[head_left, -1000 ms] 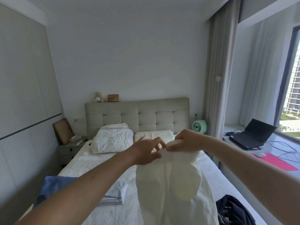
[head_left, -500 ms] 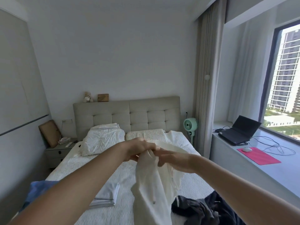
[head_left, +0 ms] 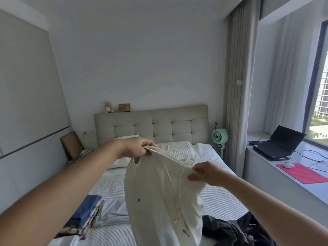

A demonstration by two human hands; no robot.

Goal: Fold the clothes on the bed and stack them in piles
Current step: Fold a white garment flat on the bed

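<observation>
Left hand [head_left: 136,149] pinches garment [head_left: 163,196] edge | right hand [head_left: 204,172] pinches same edge lower | cloth hangs below our fingers, above bed [head_left: 209,157] | risk: uneven grip skews the fold

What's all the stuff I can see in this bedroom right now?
cream garment: one, off-white, held up over the bed
dark clothes: one heap, charcoal, near right of bed
folded clothes: small pile, pale, near left of bed
blue printed cloth: one, blue, beside that pile
bed: one, white striped cover
headboard: one, beige, tufted
fan: one, mint green, right of headboard
laptop: one, black, on window ledge
mouse: one, white, on pink mat
teddy bear: one, atop headboard
left hand: grips the garment's top edge
right hand: pinches the garment's edge
</observation>
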